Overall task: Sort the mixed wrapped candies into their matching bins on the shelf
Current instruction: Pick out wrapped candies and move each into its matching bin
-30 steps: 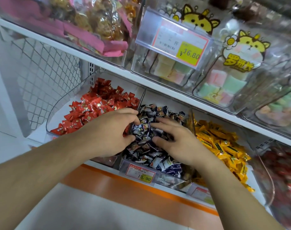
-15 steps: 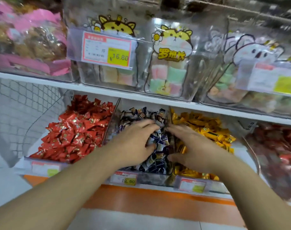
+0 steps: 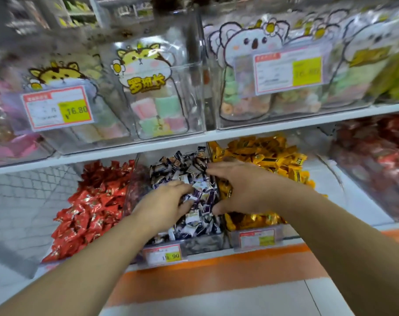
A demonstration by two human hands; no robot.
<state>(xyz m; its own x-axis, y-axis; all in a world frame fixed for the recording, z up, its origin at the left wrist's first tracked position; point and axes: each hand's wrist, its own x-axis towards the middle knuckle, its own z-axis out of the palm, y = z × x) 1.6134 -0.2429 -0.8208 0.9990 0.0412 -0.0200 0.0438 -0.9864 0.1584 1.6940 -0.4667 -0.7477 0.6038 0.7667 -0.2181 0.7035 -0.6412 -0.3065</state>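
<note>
Three clear bins sit side by side on the lower shelf. The left one holds red wrapped candies [image 3: 91, 206], the middle one purple-and-white wrapped candies [image 3: 194, 165], the right one yellow wrapped candies [image 3: 269, 156]. My left hand [image 3: 164, 206] lies on the purple-and-white pile, fingers stretched towards the right and fingertips partly buried. My right hand [image 3: 244, 188] is spread wide over the divider between the middle and yellow bins, with its fingers and thumb reaching into the purple-and-white candies. No candy is plainly gripped in either hand.
The white upper shelf [image 3: 216, 135] overhangs the bins and carries clear boxes of pastel sweets with cartoon stickers and price tags [image 3: 57, 108]. A bin of dark red candies [image 3: 376, 165] stands at far right. A price label [image 3: 164, 254] fronts the middle bin above an orange floor strip [image 3: 216, 277].
The view has swung right and up, showing more of the upper shelf. Both hands stay in the middle bin, and my right hand has spread wider at the yellow bin's divider.
</note>
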